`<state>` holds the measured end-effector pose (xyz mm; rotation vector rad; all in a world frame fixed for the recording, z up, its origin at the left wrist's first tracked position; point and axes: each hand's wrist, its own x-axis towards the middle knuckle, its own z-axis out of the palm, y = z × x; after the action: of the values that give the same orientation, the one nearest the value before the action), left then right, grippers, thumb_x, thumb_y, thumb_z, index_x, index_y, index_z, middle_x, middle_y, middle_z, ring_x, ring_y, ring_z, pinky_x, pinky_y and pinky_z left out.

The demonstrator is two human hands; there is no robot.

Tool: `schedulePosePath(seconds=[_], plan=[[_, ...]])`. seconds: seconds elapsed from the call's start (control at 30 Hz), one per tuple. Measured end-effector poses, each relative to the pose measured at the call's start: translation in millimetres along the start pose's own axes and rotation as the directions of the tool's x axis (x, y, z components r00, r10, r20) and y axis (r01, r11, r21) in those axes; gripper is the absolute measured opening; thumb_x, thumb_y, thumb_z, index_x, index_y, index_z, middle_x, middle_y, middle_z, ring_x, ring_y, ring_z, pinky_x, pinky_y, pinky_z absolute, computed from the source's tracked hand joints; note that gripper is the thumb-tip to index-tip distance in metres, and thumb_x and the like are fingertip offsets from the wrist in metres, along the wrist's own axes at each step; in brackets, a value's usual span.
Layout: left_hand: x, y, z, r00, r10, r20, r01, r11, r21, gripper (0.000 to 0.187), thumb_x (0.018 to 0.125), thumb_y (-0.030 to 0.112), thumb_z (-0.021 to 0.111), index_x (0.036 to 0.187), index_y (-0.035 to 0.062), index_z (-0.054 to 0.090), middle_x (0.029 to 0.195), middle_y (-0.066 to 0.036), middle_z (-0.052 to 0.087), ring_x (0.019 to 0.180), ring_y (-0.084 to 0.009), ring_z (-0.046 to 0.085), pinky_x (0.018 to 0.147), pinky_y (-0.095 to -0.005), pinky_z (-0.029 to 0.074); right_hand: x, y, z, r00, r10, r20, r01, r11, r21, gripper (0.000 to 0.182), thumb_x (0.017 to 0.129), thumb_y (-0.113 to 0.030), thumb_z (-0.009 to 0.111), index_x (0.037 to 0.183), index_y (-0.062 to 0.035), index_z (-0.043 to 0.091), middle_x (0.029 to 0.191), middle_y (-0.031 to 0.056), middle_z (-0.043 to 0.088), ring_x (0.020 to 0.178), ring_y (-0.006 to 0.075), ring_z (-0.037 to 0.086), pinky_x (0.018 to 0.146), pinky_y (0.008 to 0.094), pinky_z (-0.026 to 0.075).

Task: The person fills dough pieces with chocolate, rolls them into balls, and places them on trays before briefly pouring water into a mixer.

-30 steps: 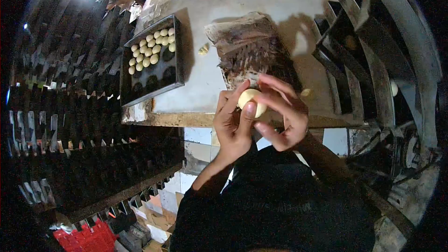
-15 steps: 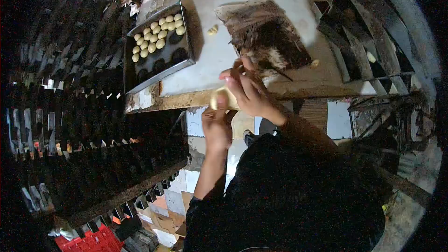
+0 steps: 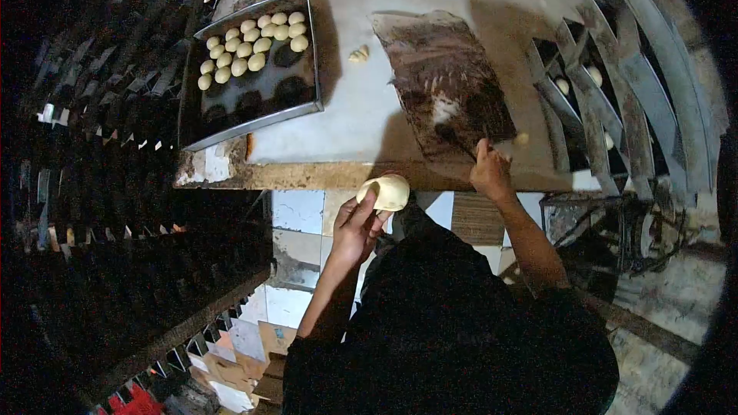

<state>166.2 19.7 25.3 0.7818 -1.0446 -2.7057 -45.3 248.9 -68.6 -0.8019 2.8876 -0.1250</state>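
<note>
My left hand (image 3: pixel 356 229) holds a pale piece of dough (image 3: pixel 390 193) between thumb and fingers, just off the table's front edge. To the right, my right hand (image 3: pixel 492 170) is closed on the handle of a thin dark tool whose far end rests on a dark smeared sheet (image 3: pixel 442 69). The sheet lies on the pale table (image 3: pixel 350 119), with a lighter smear near its lower middle. A metal tray (image 3: pixel 254 126) at the left holds several round dough balls (image 3: pixel 239 67).
Small dough scraps (image 3: pixel 359 54) lie between tray and sheet. Several long metal tins (image 3: pixel 567 100) stand at the right, some with dough pieces inside. A dark rack (image 3: pixel 138 277) with slats fills the left side. A wooden edge (image 3: pixel 307 176) runs along the table front.
My hands have parted. My right hand has moved right and gripped the tool on the sheet. My left hand has moved slightly down, keeping the dough, which now shows more fully.
</note>
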Motion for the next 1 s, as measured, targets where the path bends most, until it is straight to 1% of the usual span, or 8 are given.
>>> schedulePosePath(seconds=[0.27, 0.3, 0.53, 0.57, 0.67, 0.7, 0.83, 1.0], plan=[[60, 19, 2, 0.992, 0.117, -0.051, -0.116, 0.993, 0.026, 0.047, 0.093, 0.024, 0.054, 0.129, -0.0048, 0.048, 0.127, -0.014, 0.054, 0.119, -0.0236, 0.05, 0.102, -0.037, 0.039, 74, -42, -26, 0.933, -0.324, -0.158, 0.345, 0.929, 0.135, 0.036, 0.087, -0.001, 0.045, 0.121, 0.0028, 0.054, 0.1, 0.0228, 0.061, 0.071, 0.0368, 0.063, 0.06, 0.0434, 0.052], [64, 26, 14, 0.989, 0.139, -0.058, -0.136, 0.989, 0.053, 0.048, 0.093, 0.025, 0.053, 0.13, -0.0045, 0.047, 0.129, -0.015, 0.054, 0.119, -0.0249, 0.05, 0.102, -0.0369, 0.038, 98, -26, 17, 0.77, -0.378, -0.514, 0.475, 0.878, 0.066, 0.036, 0.086, 0.0, 0.046, 0.12, 0.0033, 0.057, 0.106, 0.023, 0.059, 0.073, 0.0359, 0.064, 0.06, 0.0414, 0.053], [97, 27, 37, 0.977, 0.192, -0.094, -0.196, 0.98, -0.04, 0.056, 0.09, 0.025, 0.059, 0.136, 0.0002, 0.04, 0.13, -0.018, 0.051, 0.121, -0.0275, 0.048, 0.104, -0.04, 0.037, 168, -39, -8, 0.868, -0.484, 0.109, 0.482, 0.875, 0.048, 0.04, 0.083, -0.011, 0.051, 0.121, 0.0012, 0.055, 0.108, 0.021, 0.058, 0.072, 0.0342, 0.064, 0.058, 0.0411, 0.051], [102, 25, 36, 0.978, 0.193, -0.082, -0.198, 0.978, -0.063, 0.055, 0.09, 0.024, 0.059, 0.136, 0.0001, 0.041, 0.13, -0.018, 0.051, 0.121, -0.0273, 0.048, 0.104, -0.0399, 0.037, 169, -30, 5, 0.855, -0.511, -0.085, 0.518, 0.85, 0.094, 0.027, 0.081, -0.024, 0.056, 0.096, -0.0018, 0.058, 0.094, 0.0179, 0.063, 0.073, 0.033, 0.065, 0.062, 0.041, 0.053], [121, 19, 37, 0.974, 0.179, -0.141, -0.186, 0.982, -0.039, 0.051, 0.09, 0.022, 0.058, 0.134, -0.0001, 0.043, 0.129, -0.017, 0.052, 0.12, -0.0262, 0.049, 0.104, -0.0395, 0.038, 210, -4, -16, 0.619, -0.772, 0.147, 0.701, 0.627, 0.34, 0.028, 0.081, -0.026, 0.058, 0.093, -0.0013, 0.063, 0.084, 0.014, 0.067, 0.07, 0.0314, 0.066, 0.065, 0.0379, 0.054], [128, 16, 38, 0.97, 0.169, -0.176, -0.173, 0.985, -0.012, 0.05, 0.09, 0.022, 0.058, 0.133, -0.0001, 0.044, 0.128, -0.017, 0.052, 0.119, -0.0257, 0.049, 0.103, -0.0393, 0.038, 204, -1, -33, 0.681, -0.701, 0.213, 0.399, 0.599, 0.694, 0.025, 0.078, -0.02, 0.063, 0.098, -0.0053, 0.067, 0.076, 0.012, 0.069, 0.071, 0.0299, 0.066, 0.066, 0.0348, 0.053], [155, -1, 46, 0.989, -0.021, -0.148, 0.007, 0.996, -0.089, 0.048, 0.091, 0.025, 0.056, 0.132, 0.0013, 0.047, 0.121, -0.012, 0.055, 0.112, -0.0228, 0.052, 0.1, -0.0362, 0.041, 162, 1, -23, 0.733, -0.614, -0.294, 0.542, 0.267, 0.797, 0.04, 0.077, -0.002, 0.06, 0.117, -0.006, 0.063, 0.096, 0.0166, 0.067, 0.079, 0.0264, 0.065, 0.071, 0.0357, 0.052], [162, -16, 62, 0.974, -0.195, -0.116, 0.194, 0.981, -0.013, 0.048, 0.095, 0.035, 0.048, 0.132, 0.0037, 0.047, 0.119, -0.011, 0.055, 0.095, -0.0201, 0.056, 0.082, -0.0303, 0.048, 90, -10, -35, 0.813, -0.524, -0.254, 0.58, 0.691, 0.431, 0.053, 0.077, 0.0, 0.058, 0.129, -0.0139, 0.055, 0.089, 0.0102, 0.058, 0.073, 0.0275, 0.061, 0.066, 0.0343, 0.053]])
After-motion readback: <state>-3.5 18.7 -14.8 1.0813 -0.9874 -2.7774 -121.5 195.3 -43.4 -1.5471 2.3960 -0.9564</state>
